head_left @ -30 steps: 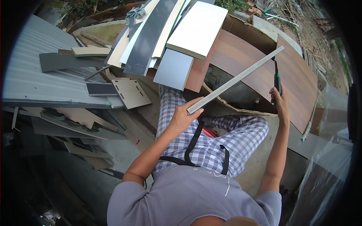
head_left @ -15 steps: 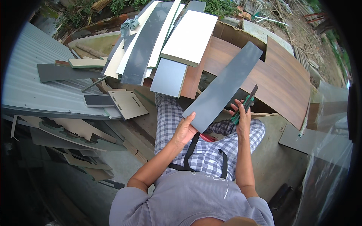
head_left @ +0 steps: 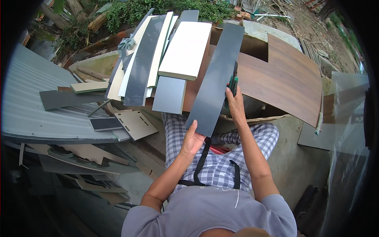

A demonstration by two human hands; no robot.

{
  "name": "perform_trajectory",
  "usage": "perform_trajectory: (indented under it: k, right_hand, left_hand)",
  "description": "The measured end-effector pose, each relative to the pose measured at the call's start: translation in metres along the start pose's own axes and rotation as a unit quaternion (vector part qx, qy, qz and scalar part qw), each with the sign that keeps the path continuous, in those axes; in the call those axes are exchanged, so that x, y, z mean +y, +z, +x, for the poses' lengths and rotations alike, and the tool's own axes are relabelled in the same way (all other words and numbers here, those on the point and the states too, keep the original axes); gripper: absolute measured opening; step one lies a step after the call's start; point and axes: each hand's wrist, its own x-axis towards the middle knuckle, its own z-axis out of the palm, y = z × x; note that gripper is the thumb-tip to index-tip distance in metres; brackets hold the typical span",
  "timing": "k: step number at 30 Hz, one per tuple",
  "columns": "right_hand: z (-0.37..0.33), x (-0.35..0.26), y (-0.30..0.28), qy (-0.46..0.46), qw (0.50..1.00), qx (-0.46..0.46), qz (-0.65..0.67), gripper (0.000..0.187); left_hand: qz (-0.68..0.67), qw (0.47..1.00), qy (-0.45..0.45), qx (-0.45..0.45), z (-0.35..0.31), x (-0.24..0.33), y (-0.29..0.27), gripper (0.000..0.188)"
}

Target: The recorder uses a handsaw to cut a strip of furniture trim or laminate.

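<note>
A long dark grey board (head_left: 216,75) slants away from my lap. My left hand (head_left: 193,141) grips its near end, thumb on the top face and fingers underneath. Along the board's right edge, my right hand (head_left: 236,106) is closed round a green utility knife (head_left: 235,84) with a dark blade pointing away from me. The blade lies close beside the edge; I cannot tell whether it touches. Just left of the board are a thick white panel (head_left: 186,49) and a smaller grey-blue panel (head_left: 169,94).
Long white and grey strips (head_left: 143,59) are stacked ahead on the left, a grey cloth (head_left: 126,43) on them. A brown wood-grain sheet (head_left: 284,79) lies to the right. Offcuts (head_left: 136,124) and a corrugated metal sheet (head_left: 35,94) are at left. Clear plastic sheeting (head_left: 347,158) hangs at right.
The board has swung left and stands more upright in view. My right hand has moved left and away from me, bringing the knife to the board's right edge. My left hand keeps its hold.
</note>
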Motion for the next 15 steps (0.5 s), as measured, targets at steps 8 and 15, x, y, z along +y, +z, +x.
perform_trajectory:
  k: [8,15]
  right_hand:
    - [0.037,0.009,0.028,0.021,0.997,-0.054,-0.042,0.031]
    - [0.042,0.003,0.027,-0.015,0.997,-0.024,-0.068,0.031]
  left_hand:
    - [-0.031,0.999,0.029,0.022,0.019,-0.001,-0.011,0.035]
    - [0.053,0.998,0.006,0.042,0.023,0.010,-0.004,0.039]
